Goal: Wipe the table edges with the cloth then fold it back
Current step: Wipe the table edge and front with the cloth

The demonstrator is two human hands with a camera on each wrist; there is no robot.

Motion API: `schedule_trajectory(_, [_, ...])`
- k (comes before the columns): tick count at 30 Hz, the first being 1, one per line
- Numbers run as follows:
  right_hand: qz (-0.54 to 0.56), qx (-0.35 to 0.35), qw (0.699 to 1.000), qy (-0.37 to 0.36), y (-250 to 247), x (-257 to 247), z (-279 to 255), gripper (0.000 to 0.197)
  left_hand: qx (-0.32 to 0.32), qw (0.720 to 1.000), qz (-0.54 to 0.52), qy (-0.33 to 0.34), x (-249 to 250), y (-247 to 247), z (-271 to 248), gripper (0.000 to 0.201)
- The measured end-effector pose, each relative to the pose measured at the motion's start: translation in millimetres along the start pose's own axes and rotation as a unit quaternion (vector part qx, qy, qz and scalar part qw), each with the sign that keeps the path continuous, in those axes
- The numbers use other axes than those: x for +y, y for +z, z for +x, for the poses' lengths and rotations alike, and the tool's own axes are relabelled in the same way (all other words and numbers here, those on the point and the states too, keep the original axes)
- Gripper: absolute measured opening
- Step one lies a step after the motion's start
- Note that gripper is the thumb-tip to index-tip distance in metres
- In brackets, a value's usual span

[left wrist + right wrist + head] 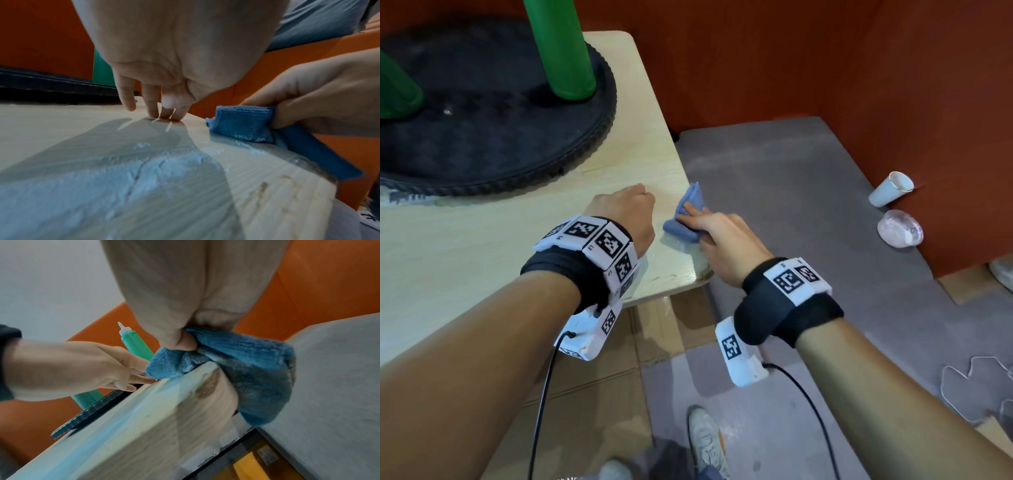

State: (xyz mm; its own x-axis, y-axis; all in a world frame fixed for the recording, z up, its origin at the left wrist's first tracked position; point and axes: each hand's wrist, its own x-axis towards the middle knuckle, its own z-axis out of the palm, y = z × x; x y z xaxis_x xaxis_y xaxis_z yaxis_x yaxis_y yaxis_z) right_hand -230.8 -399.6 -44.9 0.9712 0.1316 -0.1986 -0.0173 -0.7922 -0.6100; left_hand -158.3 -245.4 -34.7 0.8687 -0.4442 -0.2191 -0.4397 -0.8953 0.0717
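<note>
- Right hand (722, 240) has its grip closed round the blue cloth (686, 217), thumb tucked under a fold and fingers laid over the top, as the right wrist view shows plainly.
- That cloth sits on the right edge of the counter (482, 246), near its front right corner; part lies on the top surface and part hangs down over the edge face.
- Left hand (625, 214) holds nothing; its fingers (153, 107) are spread and straight, the tips pressing down on the counter top just beside the cloth, toward the inner side.
- White smears and a wet sheen mark the counter surface near the front right corner, close to both hands.
- Farther back on the counter lies a black round mat (482, 113) with a ribbed rim, and two green bottles (561, 51) stand on it.
- Below the right edge, on the grey floor covering (791, 178), a white paper cup (890, 188) lies tipped on its side next to a crumpled clear plastic lump (900, 228), both against the orange wall (791, 61).
- Each wrist carries a black strap with white marker blocks.
</note>
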Motion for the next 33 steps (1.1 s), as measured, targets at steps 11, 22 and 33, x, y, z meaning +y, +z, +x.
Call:
schedule_trajectory(11, [0.058,-0.001,0.998,0.035,-16,-6,7,0.044,0.000,1.000,0.009,0.020,-7,-1,3,0.039])
schedule_trajectory(22, [-0.036,-0.031,0.999,-0.027,6,-8,-2,0.052,-0.039,0.999,-0.004,0.031,-23,-12,7,0.052])
schedule_trajectory(33, [-0.057,-0.079,0.995,-0.028,3,-10,24,0.060,0.021,0.999,-0.022,0.033,-42,-2,1,0.050])
